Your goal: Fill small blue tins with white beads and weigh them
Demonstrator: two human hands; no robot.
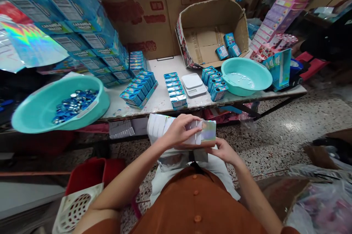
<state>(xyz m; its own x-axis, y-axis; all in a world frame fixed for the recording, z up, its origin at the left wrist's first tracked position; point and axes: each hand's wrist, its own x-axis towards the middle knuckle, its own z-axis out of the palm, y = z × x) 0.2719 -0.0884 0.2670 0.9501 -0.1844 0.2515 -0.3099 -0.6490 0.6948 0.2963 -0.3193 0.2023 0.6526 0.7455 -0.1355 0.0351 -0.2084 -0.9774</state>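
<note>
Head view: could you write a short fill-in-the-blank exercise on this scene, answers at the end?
1. The hand lying across the pale stack is the person's ____ one.
2. The scale on the table is ____ in color.
3. Pieces in the basin at the picture's left are silver and ____.

Missing words: left; white; blue.

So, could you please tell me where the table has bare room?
The table is bare behind the middle box row, left of the open carton. It's crowded around the right basin, between blue boxes and blue packaging.
</note>
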